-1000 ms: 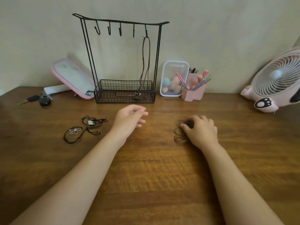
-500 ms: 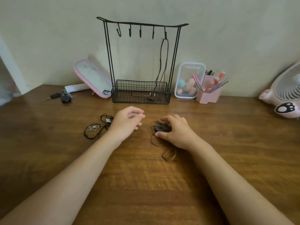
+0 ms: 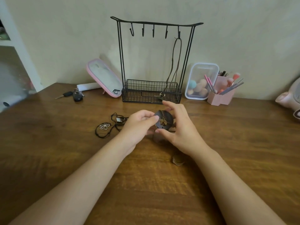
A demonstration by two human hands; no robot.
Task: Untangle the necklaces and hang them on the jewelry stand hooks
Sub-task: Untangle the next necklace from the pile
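Observation:
A black wire jewelry stand point(image 3: 155, 62) with several hooks stands against the wall. One brown cord necklace point(image 3: 175, 62) hangs from its rightmost hook, its pendant down at the basket. In front of the stand, my right hand point(image 3: 178, 127) and my left hand point(image 3: 139, 124) both pinch a round dark disc pendant point(image 3: 164, 121) lifted off the table. Its brown cord trails down to a loop point(image 3: 178, 159) on the wood under my right wrist. A tangle of black cord necklaces point(image 3: 110, 125) with a silver flower pendant lies to the left of my left hand.
Wooden table point(image 3: 65, 159). A pink-rimmed mirror point(image 3: 103, 77) leans left of the stand, with car keys point(image 3: 73, 95) beside it. A clear box of sponges point(image 3: 200, 82) and a pink brush holder point(image 3: 222, 95) stand right of it. A pink fan point(image 3: 290, 98) is at the right edge.
My right hand dragged the brown necklace leftwards across the table and lifted its disc pendant. My left hand closed in and took hold of the pendant too. The view swung left.

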